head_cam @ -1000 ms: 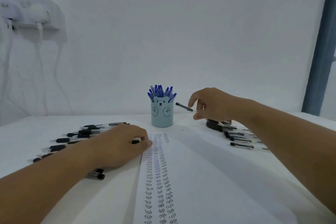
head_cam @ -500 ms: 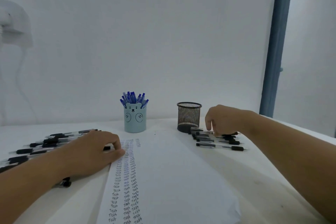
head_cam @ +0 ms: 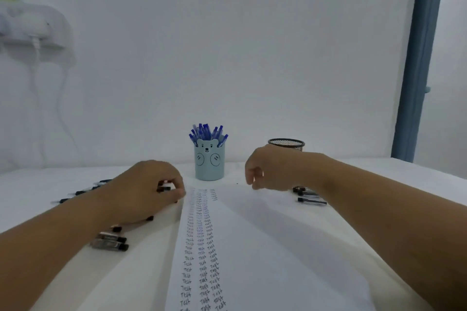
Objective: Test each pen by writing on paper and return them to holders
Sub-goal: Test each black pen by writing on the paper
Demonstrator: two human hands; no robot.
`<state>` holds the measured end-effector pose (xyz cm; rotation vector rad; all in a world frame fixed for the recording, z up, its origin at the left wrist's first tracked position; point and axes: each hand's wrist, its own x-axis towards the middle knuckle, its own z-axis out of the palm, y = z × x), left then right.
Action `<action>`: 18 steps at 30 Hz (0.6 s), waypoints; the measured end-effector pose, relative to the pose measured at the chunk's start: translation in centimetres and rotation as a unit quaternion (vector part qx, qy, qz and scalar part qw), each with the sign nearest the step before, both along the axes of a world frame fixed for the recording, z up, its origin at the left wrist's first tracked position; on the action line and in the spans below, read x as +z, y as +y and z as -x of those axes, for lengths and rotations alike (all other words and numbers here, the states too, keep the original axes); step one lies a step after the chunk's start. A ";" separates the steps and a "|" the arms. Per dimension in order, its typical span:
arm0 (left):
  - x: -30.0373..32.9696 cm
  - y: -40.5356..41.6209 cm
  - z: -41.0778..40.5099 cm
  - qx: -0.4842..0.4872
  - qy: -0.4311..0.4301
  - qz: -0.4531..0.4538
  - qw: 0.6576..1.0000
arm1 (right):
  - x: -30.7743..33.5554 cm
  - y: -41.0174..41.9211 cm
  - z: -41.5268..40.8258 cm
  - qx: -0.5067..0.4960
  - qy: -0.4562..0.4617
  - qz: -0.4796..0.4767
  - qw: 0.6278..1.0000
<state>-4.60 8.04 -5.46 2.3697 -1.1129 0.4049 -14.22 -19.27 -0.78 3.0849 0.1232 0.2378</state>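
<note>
- Your left hand [head_cam: 149, 192] rested at the paper's [head_cam: 252, 247] left edge, fingers curled down onto the sheet over the black pens [head_cam: 86, 190] lying at about nine o'clock; whether those fingers pinched a pen, I could not tell.
- Your right hand [head_cam: 270, 171] hung just above the table at about one o'clock, fingers loosely curled with nothing visible between them.
- More black pens [head_cam: 310, 197] lay just beside that hand, at two o'clock, below the mesh cup [head_cam: 286, 143].
- The bear cup [head_cam: 209, 163] stood at twelve o'clock, packed with blue pens [head_cam: 207, 131].
- A pen like these was likely light, stiff and smooth, so it could roll or slip; you would best have pinched one near the middle of its barrel, then shifted toward the tip for writing.
- Three columns of test words [head_cam: 202, 247] already filled the paper's left side.
</note>
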 end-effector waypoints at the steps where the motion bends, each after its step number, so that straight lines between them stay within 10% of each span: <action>1: 0.4 0.2 0.0 0.000 -0.006 0.005 1.000 | -0.3 1.1 -0.7 0.021 0.000 -0.005 1.000; 18: 0.6 3.8 -2.3 0.066 0.079 -0.058 0.993 | -6.3 4.4 -7.6 0.131 -0.033 -0.129 0.982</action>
